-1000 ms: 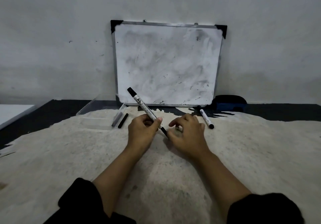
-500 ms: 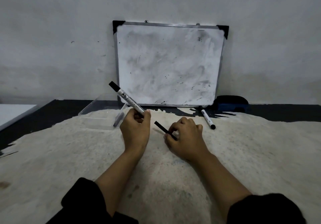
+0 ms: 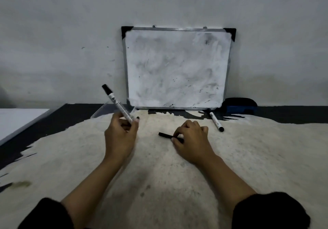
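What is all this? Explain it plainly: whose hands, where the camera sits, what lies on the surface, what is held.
No machine here: these are a person's two bare hands, filmed by a wide-angle camera worn on the head, looking forward and down. That is why the arms come in from the bottom edge. The left hand holds a white marker, tilted up to the left. The right hand pinches a small black cap close to the pale covering on the dark table. A second marker lies further right. Behind, a smudged whiteboard leans against the wall, with a dark eraser beside its right corner and a clear plastic tray by its left.
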